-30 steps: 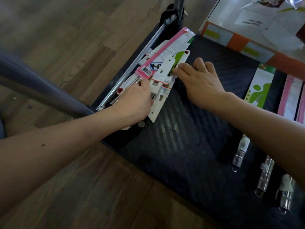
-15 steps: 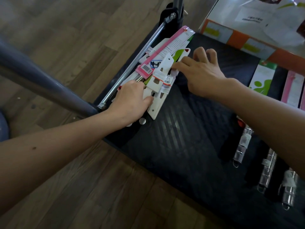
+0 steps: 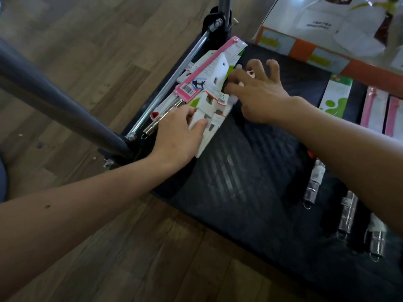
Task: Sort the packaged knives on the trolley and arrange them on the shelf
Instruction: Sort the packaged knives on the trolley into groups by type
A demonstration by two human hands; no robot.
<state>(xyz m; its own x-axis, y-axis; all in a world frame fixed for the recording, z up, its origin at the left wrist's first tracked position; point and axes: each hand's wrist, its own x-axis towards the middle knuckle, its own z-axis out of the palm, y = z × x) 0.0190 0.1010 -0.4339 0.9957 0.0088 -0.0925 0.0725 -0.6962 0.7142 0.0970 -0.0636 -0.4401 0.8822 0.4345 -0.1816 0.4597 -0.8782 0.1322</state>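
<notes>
White packaged knife (image 3: 214, 88): pinched at its near end by the left hand (image 3: 178, 132), atop the stack (image 3: 210, 65) set against the rail (image 3: 169, 85) at the trolley (image 3: 239, 182) left edge. Right hand (image 3: 259, 94): grip spread, fingertips laid at the stack's right side. Bare deck is left nearer and rightward.

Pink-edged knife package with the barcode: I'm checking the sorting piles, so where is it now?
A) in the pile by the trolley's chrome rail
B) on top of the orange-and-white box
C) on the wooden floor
A: the pink-edged knife package with the barcode lies in the pile beside the chrome rail on the black ribbed trolley deck, next to a white card package.
</notes>
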